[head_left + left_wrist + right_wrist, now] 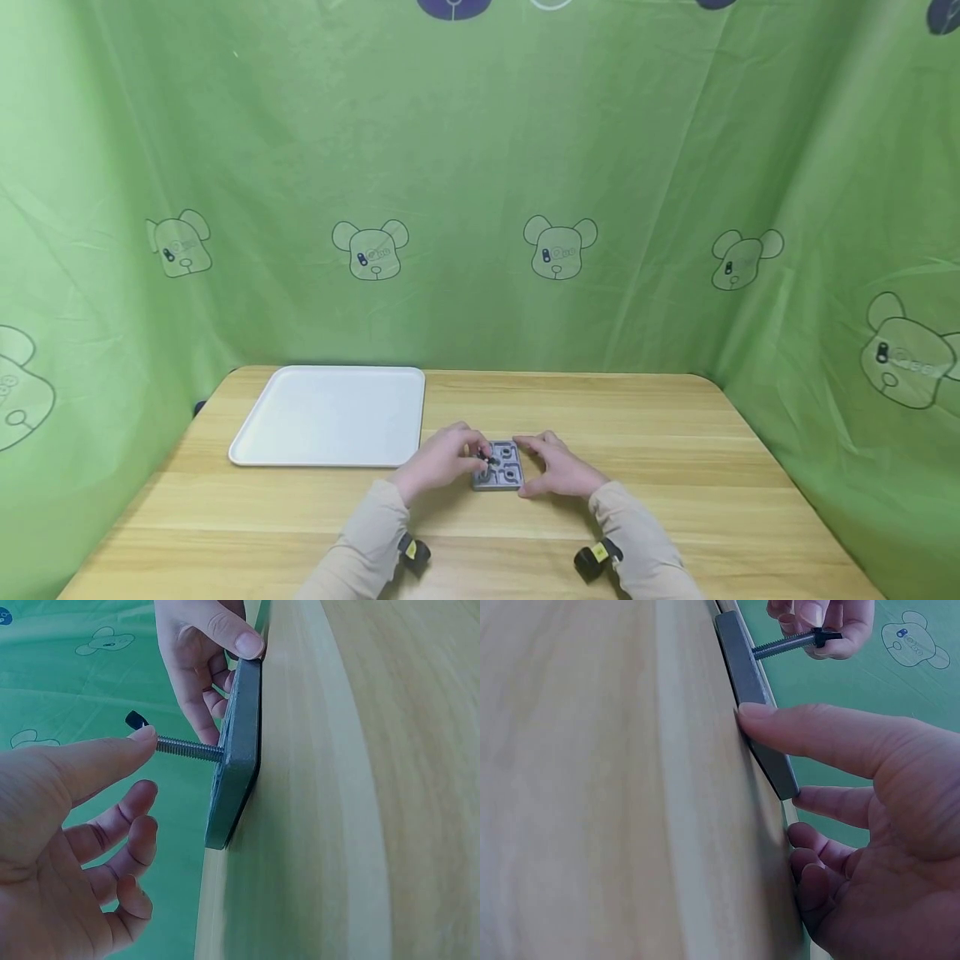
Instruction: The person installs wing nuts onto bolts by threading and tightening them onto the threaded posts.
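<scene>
A square grey plate [498,485] with several raised rings and grooves on top lies flat on the table. A threaded bolt [189,748] with a small black head [827,636] stands up from the plate, its lower end at the top face. My left hand [442,457] pinches the bolt near its head with the thumb and a fingertip, while the other fingers curl loosely in the left wrist view. At the plate's right side, my right hand [562,469] holds it between thumb and forefinger, the thumb pressing the near edge. How deep the bolt sits is hidden.
A white tray [330,421] lies at the back left of the wooden table [637,417]. Green curtains [465,150] with bear-head prints hang behind and on both sides. Each wrist bears a black camera [415,554] on a strap.
</scene>
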`<state>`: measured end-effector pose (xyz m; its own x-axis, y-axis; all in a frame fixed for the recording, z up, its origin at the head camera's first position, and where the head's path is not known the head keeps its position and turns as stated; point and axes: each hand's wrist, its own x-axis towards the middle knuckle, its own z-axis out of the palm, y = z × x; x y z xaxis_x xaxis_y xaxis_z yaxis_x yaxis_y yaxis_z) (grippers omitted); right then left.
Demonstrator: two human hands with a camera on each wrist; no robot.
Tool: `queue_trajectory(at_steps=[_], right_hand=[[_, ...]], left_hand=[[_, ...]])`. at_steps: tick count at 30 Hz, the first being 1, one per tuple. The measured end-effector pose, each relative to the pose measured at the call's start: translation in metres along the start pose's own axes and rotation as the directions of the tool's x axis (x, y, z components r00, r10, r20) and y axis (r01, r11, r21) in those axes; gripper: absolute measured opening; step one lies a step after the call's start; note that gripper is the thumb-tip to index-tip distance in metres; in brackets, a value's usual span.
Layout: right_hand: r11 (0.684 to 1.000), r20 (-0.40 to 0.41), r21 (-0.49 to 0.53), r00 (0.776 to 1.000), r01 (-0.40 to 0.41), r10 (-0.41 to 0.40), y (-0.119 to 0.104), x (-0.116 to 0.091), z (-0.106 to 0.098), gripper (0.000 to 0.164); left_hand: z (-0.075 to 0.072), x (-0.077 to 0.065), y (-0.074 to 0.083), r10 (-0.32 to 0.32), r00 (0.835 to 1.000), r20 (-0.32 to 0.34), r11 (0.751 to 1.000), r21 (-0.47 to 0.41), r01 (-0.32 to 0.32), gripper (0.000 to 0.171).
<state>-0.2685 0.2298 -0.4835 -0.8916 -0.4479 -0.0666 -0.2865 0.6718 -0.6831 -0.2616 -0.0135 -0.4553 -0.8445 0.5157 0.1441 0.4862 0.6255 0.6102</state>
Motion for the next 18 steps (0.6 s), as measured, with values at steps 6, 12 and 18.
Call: queue_trajectory(at_steps=[6,12,18], right_hand=[[1.000,0.002,0.002,1.000,0.000,0.000,0.0008,0.0004,0.0001,0.091],[1.000,0.001,0.002,1.000,-0.003,0.003,0.0008,0.0007,0.0001,0.091],[1.000,0.000,0.003,1.000,-0.013,0.013,0.0021,0.0019,0.0012,0.092]], left_hand=[[0.0000,0.0000,-0.0012,-0.001,1.000,0.005,1.000,-0.008,0.001,0.013],[0.0004,0.0006,-0.0026,0.000,1.000,0.003,1.000,-0.011,0.001,0.013],[0.0010,0.0006,-0.0035,-0.002,1.000,0.005,1.000,-0.012,0.002,0.013]])
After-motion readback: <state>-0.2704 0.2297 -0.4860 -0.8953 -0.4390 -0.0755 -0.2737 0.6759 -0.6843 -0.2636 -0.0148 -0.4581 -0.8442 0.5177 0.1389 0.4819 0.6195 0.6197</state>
